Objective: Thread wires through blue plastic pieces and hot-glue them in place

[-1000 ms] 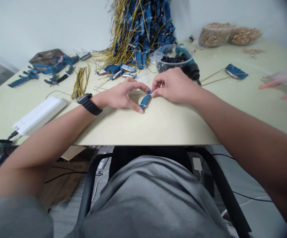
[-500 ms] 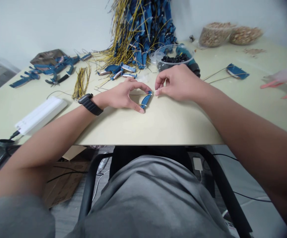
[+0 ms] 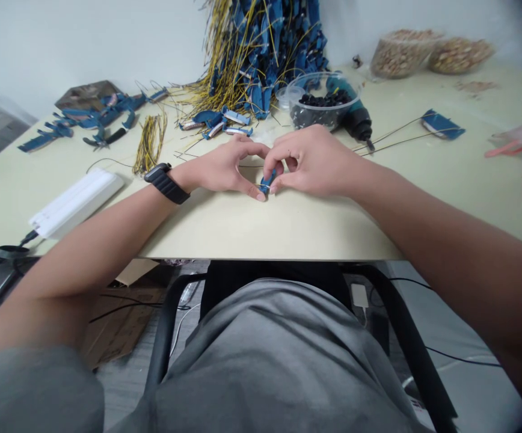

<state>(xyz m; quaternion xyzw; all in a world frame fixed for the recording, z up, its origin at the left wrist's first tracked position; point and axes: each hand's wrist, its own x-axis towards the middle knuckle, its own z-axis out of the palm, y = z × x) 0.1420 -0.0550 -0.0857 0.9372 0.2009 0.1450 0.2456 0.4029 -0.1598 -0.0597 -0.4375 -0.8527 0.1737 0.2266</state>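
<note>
A small blue connector piece (image 3: 267, 180) with a thin yellow wire sits on the pale table (image 3: 288, 222) between my two hands. My left hand (image 3: 225, 168), with a black watch (image 3: 166, 182) on the wrist, pinches its lower end between thumb and forefinger. My right hand (image 3: 310, 159) has closed in from the right, fingers curled, thumb and fingertips pressed on the same piece. Most of the piece is hidden by my fingers.
A big heap of blue connectors with yellow wires (image 3: 261, 54) stands behind. A clear bowl of black parts (image 3: 319, 105) and a teal power screwdriver (image 3: 355, 117) lie behind my right hand. A white power strip (image 3: 76, 201) lies left. Another person's hand (image 3: 520, 141) shows at far right.
My right hand, which had lifted off slightly to the right, has come back down and left onto the blue piece. The left hand has kept its pinch.
</note>
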